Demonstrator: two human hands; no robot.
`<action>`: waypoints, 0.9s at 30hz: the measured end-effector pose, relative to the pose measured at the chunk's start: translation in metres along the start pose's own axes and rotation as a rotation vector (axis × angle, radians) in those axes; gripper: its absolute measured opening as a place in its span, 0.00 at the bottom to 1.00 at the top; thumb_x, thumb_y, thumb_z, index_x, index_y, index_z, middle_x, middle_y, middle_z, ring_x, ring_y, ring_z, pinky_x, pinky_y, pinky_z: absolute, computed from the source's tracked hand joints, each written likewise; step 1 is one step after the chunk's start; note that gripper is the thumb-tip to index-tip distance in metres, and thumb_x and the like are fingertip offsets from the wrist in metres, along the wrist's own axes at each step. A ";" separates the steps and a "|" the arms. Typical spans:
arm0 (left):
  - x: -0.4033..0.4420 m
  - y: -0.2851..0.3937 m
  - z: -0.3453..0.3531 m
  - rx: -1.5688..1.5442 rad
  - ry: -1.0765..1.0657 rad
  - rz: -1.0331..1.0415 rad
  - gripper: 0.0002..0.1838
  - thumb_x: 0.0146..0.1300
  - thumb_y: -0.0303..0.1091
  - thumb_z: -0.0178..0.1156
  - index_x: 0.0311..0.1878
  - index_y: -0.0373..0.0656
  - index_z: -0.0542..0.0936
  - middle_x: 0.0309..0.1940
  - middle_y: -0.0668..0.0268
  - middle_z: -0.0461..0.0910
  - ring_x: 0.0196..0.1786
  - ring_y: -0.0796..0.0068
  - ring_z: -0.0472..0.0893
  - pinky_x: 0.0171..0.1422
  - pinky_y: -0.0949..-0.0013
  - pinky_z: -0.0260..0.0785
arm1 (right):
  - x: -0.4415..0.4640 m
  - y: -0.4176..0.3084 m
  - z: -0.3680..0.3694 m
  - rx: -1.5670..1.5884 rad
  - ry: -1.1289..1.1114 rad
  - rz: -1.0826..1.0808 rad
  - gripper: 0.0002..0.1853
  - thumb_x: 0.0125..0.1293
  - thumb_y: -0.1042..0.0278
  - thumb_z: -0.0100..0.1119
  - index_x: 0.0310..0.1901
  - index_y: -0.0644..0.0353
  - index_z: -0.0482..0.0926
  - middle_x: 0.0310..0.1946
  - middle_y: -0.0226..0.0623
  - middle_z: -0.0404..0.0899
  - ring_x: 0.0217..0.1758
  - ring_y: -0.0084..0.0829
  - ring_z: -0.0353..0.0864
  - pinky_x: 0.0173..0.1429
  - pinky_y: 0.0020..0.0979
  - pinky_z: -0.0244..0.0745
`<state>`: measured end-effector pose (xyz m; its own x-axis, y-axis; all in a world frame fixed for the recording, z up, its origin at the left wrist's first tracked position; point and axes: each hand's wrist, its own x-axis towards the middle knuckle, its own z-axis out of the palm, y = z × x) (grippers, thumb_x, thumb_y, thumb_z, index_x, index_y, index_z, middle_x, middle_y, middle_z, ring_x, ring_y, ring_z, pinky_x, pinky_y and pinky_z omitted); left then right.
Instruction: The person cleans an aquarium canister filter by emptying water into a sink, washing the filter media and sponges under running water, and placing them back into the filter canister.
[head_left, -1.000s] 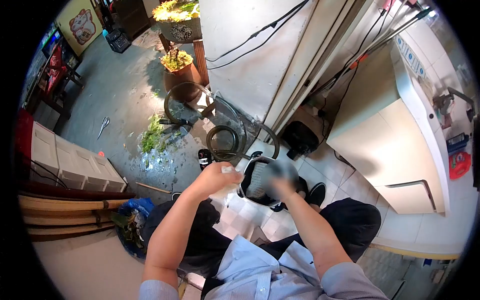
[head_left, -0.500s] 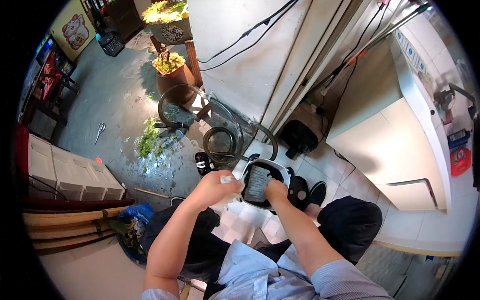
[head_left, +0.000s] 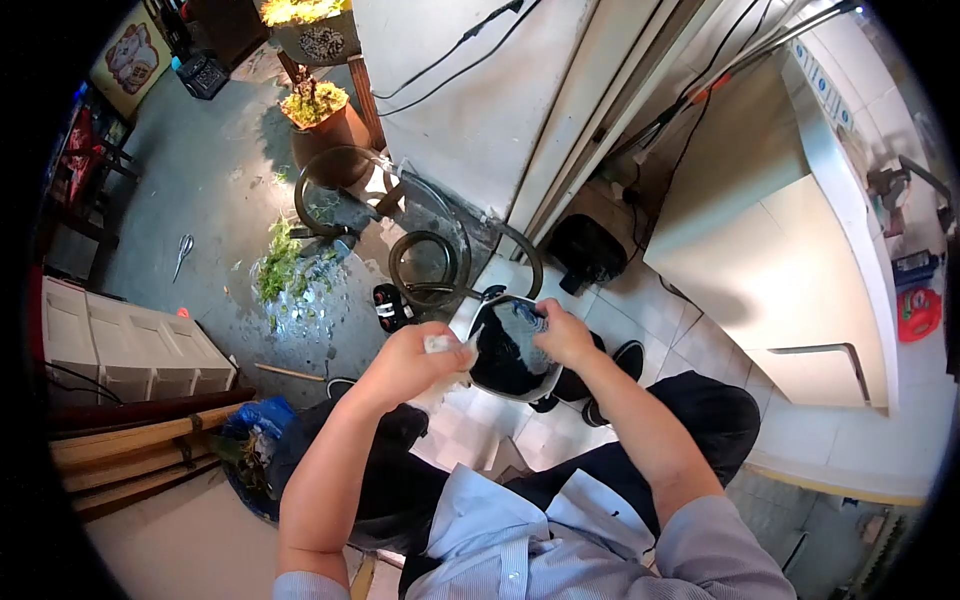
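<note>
A white-rimmed container (head_left: 466,318) with a dark inside stands on the tiles between my feet. My right hand (head_left: 562,335) is closed at its right side, gripping a grey textured pad (head_left: 523,330) that tilts against the inner wall. What fills the dark lower part is hard to make out. Beside the container's left rim, my left hand (head_left: 415,365) is closed around a crumpled white cloth-like wad (head_left: 440,344), part of which hangs below the fist.
Coiled hose (head_left: 425,262) lies just beyond the container. A black box-shaped item (head_left: 588,250) sits near the doorway. Green plant cuttings (head_left: 283,262) and scissors (head_left: 183,256) are on the grey floor. White drawers (head_left: 130,340) stand left, a pale cabinet (head_left: 760,290) right.
My right hand has moved up toward the container's far right rim. The grey pad has shifted to the right and tilted, exposing more of the dark inside. My left hand keeps the white wad.
</note>
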<state>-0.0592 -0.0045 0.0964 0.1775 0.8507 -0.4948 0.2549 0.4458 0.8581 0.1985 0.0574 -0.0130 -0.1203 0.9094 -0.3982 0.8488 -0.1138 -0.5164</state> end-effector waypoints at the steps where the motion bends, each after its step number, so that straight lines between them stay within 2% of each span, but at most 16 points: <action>1: -0.001 0.002 0.000 -0.018 -0.014 -0.021 0.15 0.55 0.40 0.65 0.35 0.36 0.79 0.27 0.65 0.79 0.31 0.80 0.75 0.37 0.72 0.69 | 0.001 -0.002 -0.008 -0.083 -0.038 -0.078 0.20 0.50 0.64 0.61 0.46 0.56 0.74 0.40 0.47 0.80 0.44 0.48 0.78 0.48 0.44 0.72; 3: -0.001 0.002 0.000 -0.013 -0.007 -0.010 0.14 0.55 0.39 0.65 0.35 0.36 0.79 0.27 0.65 0.79 0.31 0.80 0.76 0.37 0.73 0.69 | 0.002 -0.009 -0.021 -0.216 -0.108 -0.238 0.18 0.50 0.67 0.60 0.46 0.54 0.74 0.40 0.43 0.79 0.44 0.46 0.78 0.47 0.43 0.72; 4: -0.001 0.002 0.000 -0.007 0.003 0.001 0.14 0.55 0.39 0.65 0.35 0.36 0.79 0.27 0.66 0.79 0.30 0.80 0.76 0.37 0.73 0.69 | 0.000 -0.014 -0.026 -0.216 -0.108 -0.237 0.18 0.50 0.67 0.60 0.46 0.54 0.74 0.40 0.43 0.79 0.44 0.46 0.78 0.47 0.43 0.72; 6: -0.004 0.005 -0.001 -0.020 0.006 -0.005 0.14 0.55 0.39 0.65 0.35 0.36 0.79 0.27 0.66 0.79 0.30 0.81 0.75 0.36 0.73 0.68 | -0.004 -0.022 -0.028 -0.308 -0.096 -0.485 0.16 0.49 0.69 0.60 0.42 0.53 0.75 0.40 0.39 0.78 0.45 0.43 0.77 0.45 0.42 0.73; 7: -0.004 0.005 -0.001 -0.033 0.009 -0.010 0.14 0.55 0.39 0.65 0.35 0.37 0.79 0.27 0.66 0.79 0.30 0.81 0.75 0.36 0.73 0.68 | -0.005 -0.021 -0.025 -0.307 -0.096 -0.484 0.16 0.49 0.69 0.60 0.42 0.53 0.75 0.40 0.39 0.78 0.45 0.43 0.77 0.45 0.42 0.73; 9: -0.003 0.001 -0.001 -0.035 0.009 -0.006 0.14 0.55 0.39 0.65 0.35 0.37 0.79 0.27 0.67 0.79 0.30 0.81 0.75 0.36 0.74 0.68 | -0.005 -0.016 -0.017 -0.447 -0.030 -0.768 0.11 0.51 0.68 0.59 0.38 0.51 0.76 0.40 0.37 0.74 0.44 0.39 0.77 0.44 0.40 0.73; 13: -0.003 0.000 -0.002 -0.036 0.013 0.017 0.13 0.55 0.39 0.64 0.34 0.37 0.79 0.27 0.67 0.79 0.30 0.81 0.75 0.36 0.73 0.68 | -0.007 0.005 0.000 -0.533 0.102 -0.940 0.09 0.53 0.66 0.56 0.38 0.49 0.76 0.41 0.36 0.73 0.44 0.38 0.76 0.44 0.39 0.73; 15: -0.004 0.003 -0.001 -0.044 0.011 0.010 0.13 0.55 0.38 0.64 0.34 0.37 0.79 0.27 0.67 0.79 0.30 0.81 0.75 0.36 0.73 0.68 | -0.003 0.017 0.009 -0.669 -0.221 -0.949 0.08 0.55 0.65 0.54 0.38 0.50 0.75 0.42 0.37 0.72 0.43 0.38 0.76 0.46 0.38 0.73; 16: -0.005 0.005 -0.001 -0.050 0.007 -0.001 0.13 0.55 0.38 0.64 0.34 0.37 0.79 0.27 0.67 0.79 0.30 0.81 0.75 0.36 0.73 0.68 | -0.003 0.023 0.013 -0.669 -0.218 -0.948 0.08 0.55 0.65 0.54 0.38 0.50 0.75 0.42 0.37 0.72 0.43 0.38 0.76 0.46 0.38 0.73; 18: -0.006 0.008 -0.002 -0.036 0.001 0.007 0.12 0.55 0.38 0.64 0.35 0.37 0.79 0.27 0.66 0.79 0.30 0.81 0.76 0.36 0.73 0.69 | -0.001 0.033 0.026 -0.816 -0.295 -0.740 0.08 0.55 0.66 0.54 0.37 0.52 0.76 0.41 0.39 0.74 0.42 0.40 0.77 0.45 0.39 0.73; 19: -0.007 0.007 -0.003 -0.026 -0.004 0.011 0.12 0.55 0.37 0.63 0.35 0.37 0.79 0.27 0.66 0.79 0.30 0.81 0.76 0.36 0.73 0.69 | 0.006 0.037 0.041 -0.679 -0.196 -0.656 0.09 0.56 0.66 0.54 0.38 0.55 0.78 0.37 0.41 0.75 0.41 0.42 0.78 0.44 0.41 0.74; 20: -0.007 0.004 -0.004 -0.028 -0.003 0.007 0.12 0.55 0.37 0.63 0.35 0.37 0.79 0.27 0.66 0.79 0.30 0.81 0.76 0.36 0.73 0.69 | 0.009 0.047 0.050 -0.678 -0.201 -0.657 0.09 0.56 0.66 0.54 0.38 0.55 0.78 0.37 0.41 0.75 0.41 0.42 0.78 0.44 0.41 0.74; 23: -0.004 -0.001 -0.003 -0.035 -0.046 0.019 0.09 0.57 0.35 0.63 0.36 0.40 0.78 0.30 0.69 0.79 0.33 0.82 0.76 0.38 0.76 0.67 | 0.003 0.020 0.043 -0.606 -0.129 -0.484 0.09 0.55 0.64 0.56 0.35 0.58 0.79 0.37 0.43 0.77 0.42 0.41 0.79 0.45 0.40 0.75; 25: -0.003 0.000 -0.003 -0.042 -0.048 0.000 0.09 0.57 0.34 0.63 0.36 0.40 0.78 0.30 0.69 0.79 0.33 0.82 0.76 0.38 0.76 0.67 | 0.007 0.011 0.038 -0.420 -0.090 0.049 0.13 0.53 0.61 0.60 0.34 0.62 0.81 0.38 0.46 0.81 0.43 0.43 0.81 0.46 0.39 0.76; 26: -0.004 0.000 -0.003 -0.042 -0.048 -0.001 0.09 0.57 0.34 0.63 0.36 0.40 0.78 0.30 0.69 0.79 0.33 0.82 0.76 0.38 0.76 0.67 | 0.009 0.008 0.035 -0.420 -0.091 0.050 0.13 0.53 0.61 0.60 0.34 0.62 0.81 0.38 0.46 0.81 0.43 0.43 0.81 0.46 0.39 0.76; 27: -0.004 0.001 -0.002 -0.034 -0.031 0.010 0.11 0.56 0.36 0.63 0.35 0.38 0.78 0.28 0.67 0.79 0.32 0.81 0.76 0.37 0.74 0.68 | 0.011 0.008 0.033 -0.372 -0.177 0.144 0.16 0.51 0.58 0.63 0.36 0.63 0.82 0.39 0.48 0.81 0.44 0.43 0.81 0.48 0.38 0.76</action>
<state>-0.0612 -0.0069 0.0992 0.2099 0.8464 -0.4894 0.2204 0.4467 0.8671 0.1872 0.0534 -0.0461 -0.0463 0.8087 -0.5864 0.9872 -0.0527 -0.1507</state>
